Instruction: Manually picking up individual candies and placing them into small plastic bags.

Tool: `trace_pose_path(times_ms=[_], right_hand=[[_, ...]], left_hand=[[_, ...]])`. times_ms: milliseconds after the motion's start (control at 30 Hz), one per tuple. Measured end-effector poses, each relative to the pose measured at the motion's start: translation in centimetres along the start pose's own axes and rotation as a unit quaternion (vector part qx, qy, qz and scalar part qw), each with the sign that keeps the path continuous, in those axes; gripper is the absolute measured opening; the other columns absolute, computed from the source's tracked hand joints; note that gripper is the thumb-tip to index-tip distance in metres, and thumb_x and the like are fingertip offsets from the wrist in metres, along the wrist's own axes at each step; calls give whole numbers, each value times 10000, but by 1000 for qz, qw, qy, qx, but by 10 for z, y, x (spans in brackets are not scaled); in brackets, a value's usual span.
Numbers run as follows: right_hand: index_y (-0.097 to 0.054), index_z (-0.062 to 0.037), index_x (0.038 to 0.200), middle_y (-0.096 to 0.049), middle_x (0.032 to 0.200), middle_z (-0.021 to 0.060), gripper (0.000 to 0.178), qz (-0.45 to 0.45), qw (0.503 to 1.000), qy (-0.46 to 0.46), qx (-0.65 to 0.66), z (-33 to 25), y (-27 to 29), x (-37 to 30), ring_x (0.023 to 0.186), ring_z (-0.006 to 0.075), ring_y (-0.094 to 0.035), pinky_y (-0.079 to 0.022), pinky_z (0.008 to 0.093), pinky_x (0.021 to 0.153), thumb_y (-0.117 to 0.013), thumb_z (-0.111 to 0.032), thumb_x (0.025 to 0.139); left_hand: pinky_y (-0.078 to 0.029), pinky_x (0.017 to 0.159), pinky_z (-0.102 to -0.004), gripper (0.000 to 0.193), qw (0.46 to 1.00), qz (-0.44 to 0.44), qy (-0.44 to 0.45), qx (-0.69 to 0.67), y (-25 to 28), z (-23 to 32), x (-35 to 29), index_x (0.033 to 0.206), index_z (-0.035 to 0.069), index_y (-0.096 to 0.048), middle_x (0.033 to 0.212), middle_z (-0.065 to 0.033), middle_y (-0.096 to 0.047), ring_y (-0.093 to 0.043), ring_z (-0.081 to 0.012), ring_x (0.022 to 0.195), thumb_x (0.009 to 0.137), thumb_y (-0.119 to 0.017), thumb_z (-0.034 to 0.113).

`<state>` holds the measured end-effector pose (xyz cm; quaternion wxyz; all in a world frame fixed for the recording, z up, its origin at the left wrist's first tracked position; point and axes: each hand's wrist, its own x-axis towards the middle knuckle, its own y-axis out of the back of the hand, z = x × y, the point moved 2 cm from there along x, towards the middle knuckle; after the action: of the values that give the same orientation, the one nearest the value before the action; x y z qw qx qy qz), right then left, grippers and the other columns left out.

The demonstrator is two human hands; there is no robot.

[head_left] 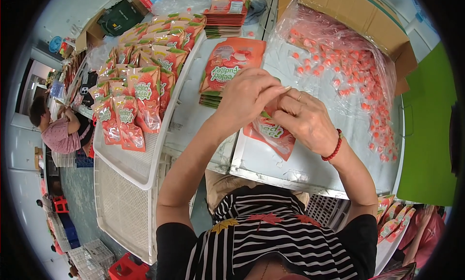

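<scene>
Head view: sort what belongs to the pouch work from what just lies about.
In use: left hand, right hand, orange-red printed plastic pouch, clear bag of small pink wrapped sweets, flat empty pouch stack.
Lying about: brown cardboard box, dark green bag.

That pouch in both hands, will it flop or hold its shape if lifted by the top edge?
Likely floppy: the pouch hangs and bends below the left hand and right hand. Its glossy film probably slips. It looks thin, so probably light; how full it is I cannot tell.
</scene>
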<state>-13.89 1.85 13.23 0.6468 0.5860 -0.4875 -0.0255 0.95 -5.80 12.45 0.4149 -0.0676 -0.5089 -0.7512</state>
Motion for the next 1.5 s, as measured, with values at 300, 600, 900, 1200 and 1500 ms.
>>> trace_pose_path(times_ms=[300, 600, 900, 1200, 1500], right_hand=[[-574, -34, 722, -551, 782, 60, 140, 20, 1000, -1, -11, -3, 14, -2, 849, 229, -597, -498, 322, 669, -636, -88, 610], [-638, 1, 827, -634, 888, 101, 226, -20, 988, -137, 74, -1, 39, -2, 797, 292, -621, -516, 350, 691, -728, -161, 697], [-623, -24, 743, -606, 737, 149, 413, -279, 956, -80, 46, 11, 20, -8, 701, 343, -596, -486, 413, 610, -619, -432, 806], [-682, -30, 930, -605, 965, 98, 289, -26, 993, -99, -62, -5, 40, -1, 966, 277, -563, -437, 425, 854, -758, -161, 684], [-569, -31, 924, -638, 761, 71, 263, -76, 922, -335, 179, 8, 35, 0, 713, 123, -642, -520, 262, 632, -745, -129, 755]], left_hand=[[-444, 783, -224, 248, 933, 163, 132, -291, 10, -30, -6, 1123, 4, -566, 938, 6, -627, -546, -56, 903, 910, -537, 126], [-390, 601, -182, 154, 894, 102, 185, -395, -22, -24, -37, 906, -11, -630, 746, 36, -577, -481, -2, 701, 924, -541, 114], [-375, 529, -195, 189, 918, 172, 137, -330, -25, 16, -33, 919, -15, -638, 657, 15, -558, -450, -15, 604, 935, -529, 138], [-360, 540, -167, 185, 900, 188, 163, -357, -15, -5, -45, 849, -7, -595, 660, 67, -508, -421, 1, 614, 940, -527, 139], [-465, 654, -204, 113, 819, 103, 240, -512, -15, 8, -52, 930, -28, -646, 836, -17, -657, -574, -47, 765, 854, -626, 53]])
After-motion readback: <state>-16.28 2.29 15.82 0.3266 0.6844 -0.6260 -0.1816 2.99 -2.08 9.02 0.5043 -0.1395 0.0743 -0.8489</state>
